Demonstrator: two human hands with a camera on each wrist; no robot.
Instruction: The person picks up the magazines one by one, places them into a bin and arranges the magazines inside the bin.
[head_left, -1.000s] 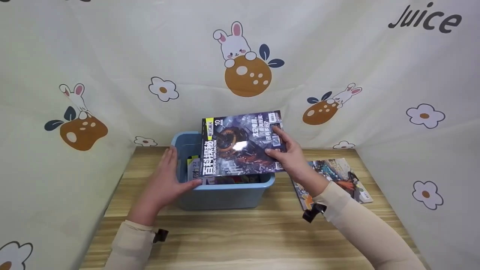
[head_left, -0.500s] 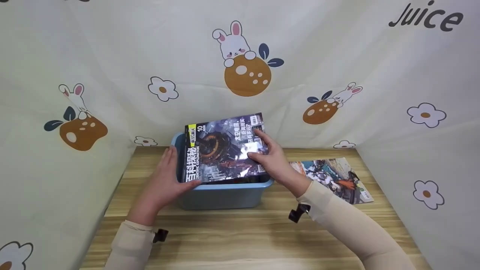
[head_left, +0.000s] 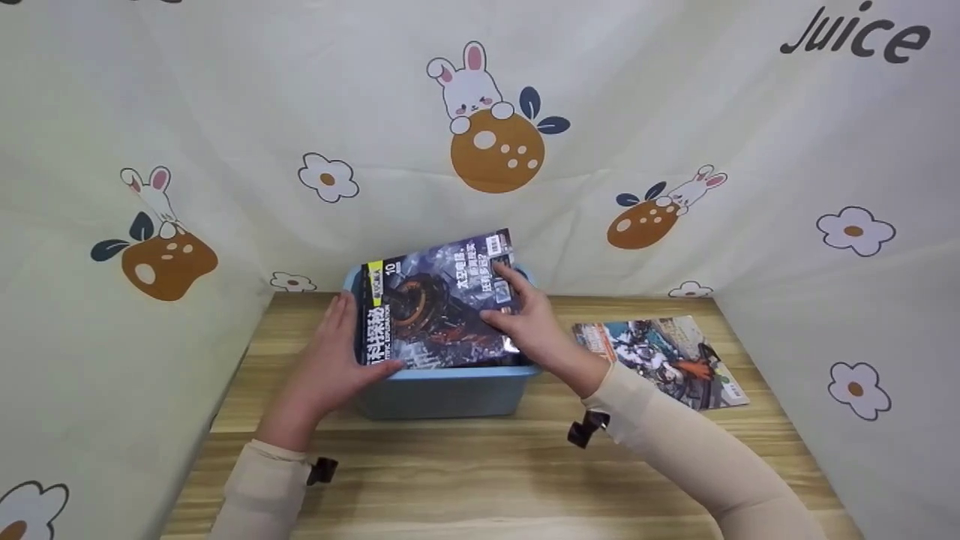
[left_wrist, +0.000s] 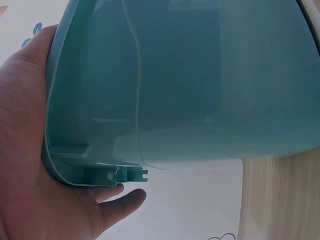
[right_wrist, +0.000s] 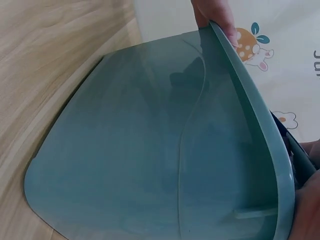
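A light blue plastic bin [head_left: 442, 397] stands on the wooden table. My left hand [head_left: 324, 373] rests against its near left corner, fingers fairly straight along the outside and thumb over the front rim. With thumb and fingers my right hand [head_left: 536, 330] holds the right side of a dark, glossy magazine [head_left: 431, 315]. The magazine lies tilted in the bin's opening, its lower edge inside the front rim, and hides the contents. In the left wrist view the left hand [left_wrist: 47, 165] spans the bin's corner. The right wrist view shows mostly the bin's outer wall [right_wrist: 135, 135].
Another magazine [head_left: 667, 360] with a colourful cover lies on the table right of the bin, partly behind the right forearm. A cloth [head_left: 495, 225] printed with rabbits, oranges and flowers encloses the table at the back and sides. Wood-grain tabletop [head_left: 465, 480] extends in front.
My right hand has moved left and slightly down with the dark magazine, which now sits lower, within the bin's opening. The left hand has stayed at the corner. More of the other magazine shows.
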